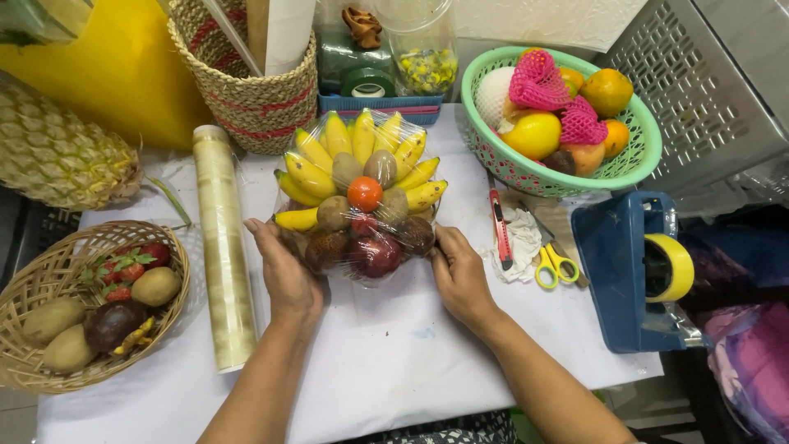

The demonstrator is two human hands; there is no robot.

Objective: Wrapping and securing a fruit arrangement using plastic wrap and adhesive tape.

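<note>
Head view: left hand and right hand press curled fingers on the sides of wrapped fruit arrangement between them on surface; loose film could slip, fruit may topple; film roll left of fingers

Your left hand and right hand press against either side of the wrapped fruit arrangement, which sits at the middle of the table. To your left of it a roll of wrap lies lengthwise, and farther left a wicker basket holds fruit at the table's edge, with a pineapple behind it. Behind the arrangement stands a woven basket. To your right lie a utility knife and scissors, a mesh fruit basket behind them and a tape dispenser beside them.
</note>
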